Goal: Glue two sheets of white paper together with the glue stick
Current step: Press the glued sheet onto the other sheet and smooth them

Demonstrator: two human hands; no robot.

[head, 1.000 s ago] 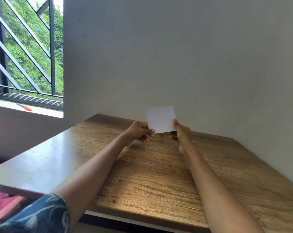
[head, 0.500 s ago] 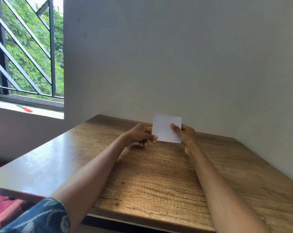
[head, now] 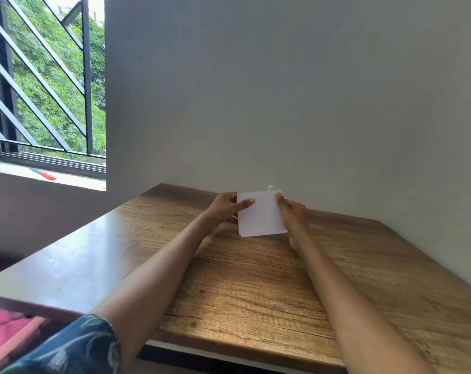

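Note:
A small white paper (head: pixel 261 215) is held low over the far part of the wooden table (head: pixel 256 287), tilted toward me. My left hand (head: pixel 224 209) pinches its upper left corner with the thumb on top. Along the right edge, my right hand (head: pixel 292 214) grips the paper, fingers at the upper right corner. A small white tip (head: pixel 270 187) pokes up behind the paper's top edge; what it is cannot be told. Whether this is one sheet or two cannot be told.
A grey wall (head: pixel 283 103) stands close behind the table and along its right side. At the left are a barred window (head: pixel 45 85) and a sill with a red object (head: pixel 47 175). Pink fabric (head: pixel 5 327) lies at the lower left.
Both hands have lowered the paper from upright in the air down toward the table, tilting it flatter. My left thumb has moved onto its upper left corner.

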